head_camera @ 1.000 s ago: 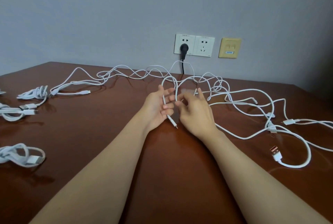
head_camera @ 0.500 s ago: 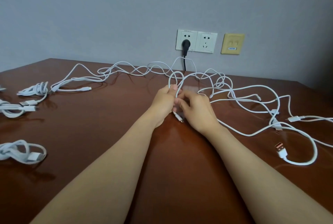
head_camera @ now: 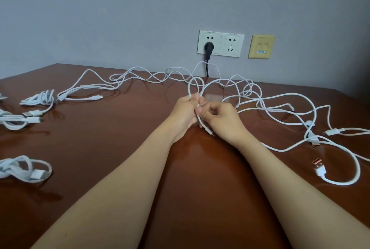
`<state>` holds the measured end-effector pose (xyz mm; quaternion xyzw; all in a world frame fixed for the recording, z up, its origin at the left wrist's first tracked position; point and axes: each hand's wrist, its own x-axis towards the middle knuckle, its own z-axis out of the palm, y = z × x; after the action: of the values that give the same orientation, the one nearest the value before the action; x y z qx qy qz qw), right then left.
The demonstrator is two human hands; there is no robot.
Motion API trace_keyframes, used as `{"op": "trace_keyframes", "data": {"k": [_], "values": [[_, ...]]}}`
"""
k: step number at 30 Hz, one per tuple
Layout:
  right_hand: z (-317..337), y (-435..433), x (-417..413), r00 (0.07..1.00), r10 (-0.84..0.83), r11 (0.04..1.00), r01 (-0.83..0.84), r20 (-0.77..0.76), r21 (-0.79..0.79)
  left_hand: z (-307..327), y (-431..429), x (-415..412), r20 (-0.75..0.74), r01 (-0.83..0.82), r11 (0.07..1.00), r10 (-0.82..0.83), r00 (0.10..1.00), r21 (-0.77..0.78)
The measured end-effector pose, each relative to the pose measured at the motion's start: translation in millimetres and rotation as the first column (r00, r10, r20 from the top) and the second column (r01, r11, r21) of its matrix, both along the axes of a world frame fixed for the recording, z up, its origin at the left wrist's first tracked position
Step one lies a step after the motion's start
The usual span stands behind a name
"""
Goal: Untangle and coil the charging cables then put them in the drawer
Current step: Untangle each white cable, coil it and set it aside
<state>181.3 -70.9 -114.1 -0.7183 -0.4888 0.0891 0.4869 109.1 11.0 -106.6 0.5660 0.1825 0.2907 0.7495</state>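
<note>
A thin white charging cable [head_camera: 189,86] rises in a small loop above my hands at the table's middle. My left hand [head_camera: 185,111] grips the base of that loop, fingers curled round it. Touching it from the right, my right hand [head_camera: 219,118] pinches the same cable just below, and the cable's small plug end [head_camera: 210,131] hangs out under my fingers. The rest of it runs back into a tangle of white cables [head_camera: 250,96] spread over the right and far side of the brown table [head_camera: 112,140]. No drawer is in view.
Coiled white cable bundles lie at the left: one near the front [head_camera: 24,168], two further back [head_camera: 16,119] [head_camera: 40,98]. A loose cable with a rose-gold USB plug [head_camera: 318,165] lies at the right. A black plug [head_camera: 208,48] sits in the wall socket.
My hands have closed together on the cable. The left hand went from spread fingers to a grip on the loop, and the plug end now hangs lower under my right hand.
</note>
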Motion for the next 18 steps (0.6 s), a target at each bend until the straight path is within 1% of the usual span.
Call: {"op": "trace_keyframes", "data": {"k": [3,6,8,11,13,15,16,18], "values": [[1,0,0,0.999,-0.013,1.000,0.014,0.036,-0.026,1,5,-1,0.084,-0.024,0.996,0.032,0.996,-0.090],[-1,0,4,0.988,-0.071,0.993,0.083,0.139,-0.080,3,12,-3,0.210,-0.079,0.953,0.144,0.967,-0.292],[-1,-2,6,0.980,-0.091,0.989,0.110,0.180,-0.101,4,18,-3,0.236,-0.116,0.911,0.223,0.946,-0.396],[-2,-5,9,0.971,-0.093,0.985,0.122,0.219,-0.120,3,26,-3,0.196,-0.144,0.883,0.254,0.947,-0.448],[0,-8,10,0.951,-0.100,0.982,0.143,0.292,-0.128,2,32,-6,0.179,-0.142,0.871,0.252,0.951,-0.471],[5,-11,9,0.935,-0.118,0.983,0.158,0.335,-0.095,3,36,-9,0.172,-0.145,0.856,0.260,0.950,-0.496],[7,-11,9,0.942,-0.126,0.986,0.154,0.311,-0.067,3,37,-10,0.154,-0.155,0.854,0.262,0.953,-0.497],[11,-13,8,0.982,-0.107,0.994,0.109,0.153,-0.005,4,35,-10,0.057,-0.199,0.880,0.246,0.967,-0.431]]}}
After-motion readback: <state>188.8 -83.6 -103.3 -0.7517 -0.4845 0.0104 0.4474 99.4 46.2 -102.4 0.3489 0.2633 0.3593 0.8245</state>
